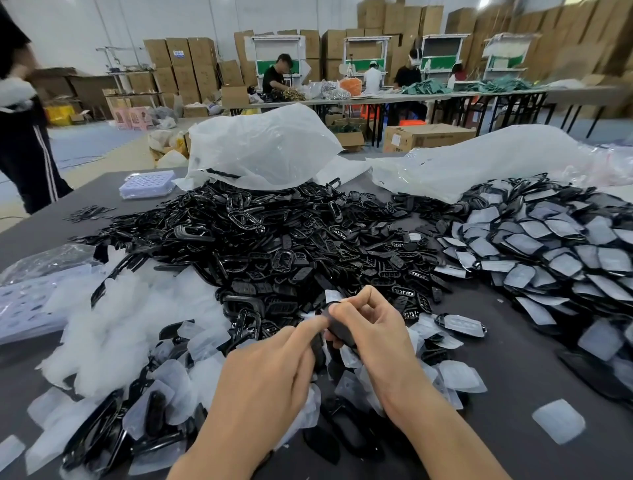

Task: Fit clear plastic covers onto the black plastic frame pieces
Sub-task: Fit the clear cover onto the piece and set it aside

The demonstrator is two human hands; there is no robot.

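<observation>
Both hands meet over the dark table (513,359). The right hand (373,329) curls its fingers round a black frame piece (339,330) and grips it. The left hand (274,370) presses its pointing finger on the same piece, with its other fingers curled under. Behind them is a big heap of black frames (274,240). Clear covers (120,325) lie on the left, and covered frames (548,246) on the right.

Wall: pale white painted wall (102,31) at the back.
Floor: smooth grey-blue floor (102,137).
Storage: tall stacks of brown cardboard boxes (191,65) along the wall.
Furniture: long pale table on black metal legs (445,94); white-framed workstations with green panels (442,51) behind it.
Light: bright ceiling lamp (484,3).
</observation>
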